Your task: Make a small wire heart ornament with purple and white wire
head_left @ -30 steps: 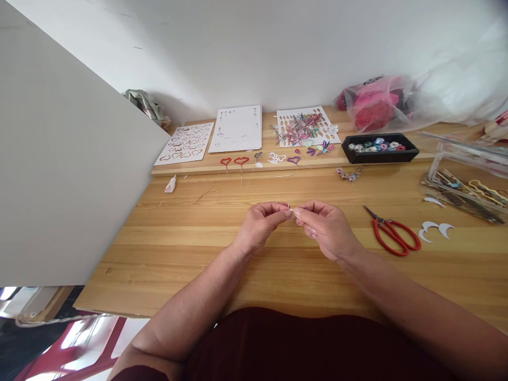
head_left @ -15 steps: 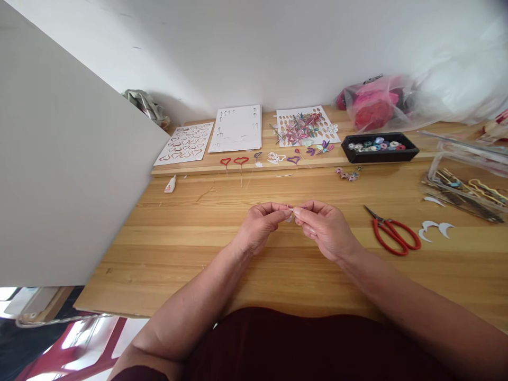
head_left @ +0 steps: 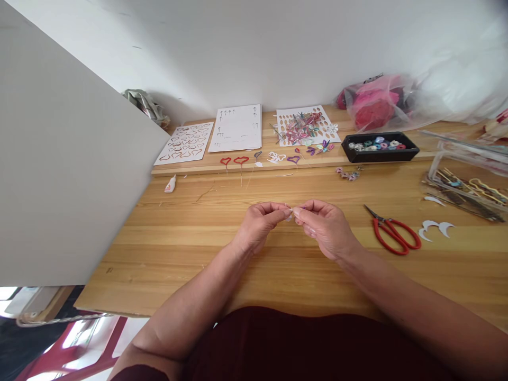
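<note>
My left hand [head_left: 261, 222] and my right hand [head_left: 322, 225] meet above the middle of the wooden table, thumbs and forefingers pinched almost tip to tip. Between them is a small white piece [head_left: 289, 217], mostly hidden by the fingers; it looks like a paper cutout, though its kind is not clear. Both hands are closed on it. Red-handled scissors [head_left: 395, 235] lie to the right of my right hand, blades pointing away. Beyond them rest several white crescent-shaped cutouts [head_left: 429, 225].
A raised ledge holds cut-out sheets [head_left: 238, 128], heart shapes [head_left: 241, 160], shiny flowers [head_left: 304, 129] and a black tray [head_left: 379, 154] of thread spools. A small glue bottle [head_left: 170, 184] lies at left. At right stands a clear plastic box [head_left: 468, 174] with hairpins.
Both hands stay in nearly the same place. Only the fingertips and the small white piece between them have shifted very slightly.
</note>
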`<state>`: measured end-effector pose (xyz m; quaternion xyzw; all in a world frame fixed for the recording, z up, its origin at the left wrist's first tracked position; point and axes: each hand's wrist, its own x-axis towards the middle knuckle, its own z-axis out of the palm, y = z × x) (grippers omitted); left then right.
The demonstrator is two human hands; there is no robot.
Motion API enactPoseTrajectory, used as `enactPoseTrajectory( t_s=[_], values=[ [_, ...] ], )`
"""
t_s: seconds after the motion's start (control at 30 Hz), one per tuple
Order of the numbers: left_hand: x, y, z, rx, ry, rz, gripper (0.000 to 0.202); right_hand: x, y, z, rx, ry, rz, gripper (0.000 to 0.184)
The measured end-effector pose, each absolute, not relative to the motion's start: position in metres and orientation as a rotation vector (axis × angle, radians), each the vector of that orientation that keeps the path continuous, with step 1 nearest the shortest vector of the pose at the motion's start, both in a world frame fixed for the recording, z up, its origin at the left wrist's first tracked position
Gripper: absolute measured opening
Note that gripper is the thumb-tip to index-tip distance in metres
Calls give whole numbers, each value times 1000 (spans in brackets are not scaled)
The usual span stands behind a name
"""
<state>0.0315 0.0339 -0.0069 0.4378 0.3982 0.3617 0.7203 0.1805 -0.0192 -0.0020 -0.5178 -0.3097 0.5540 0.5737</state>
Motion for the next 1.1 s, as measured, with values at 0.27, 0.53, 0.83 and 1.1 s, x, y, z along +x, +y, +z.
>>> enactPoseTrajectory(
  t_s=[0.27,0.53,0.83,1.1],
  values=[
    [34,34,-5,984,891,856,25,182,-18,-4,-1165,-769,1345,30],
    [28,39,-13,1324,1000,1008,20,180,-20,-9,-1261,-925,1307,27],
    [17,42,-2,1788,971,869,12,194,-27,10,-1453,-1431,811,17],
    [17,43,-2,1353,717,627,24,208,-12,5,-1334,-1129,1290,28]
  ],
)
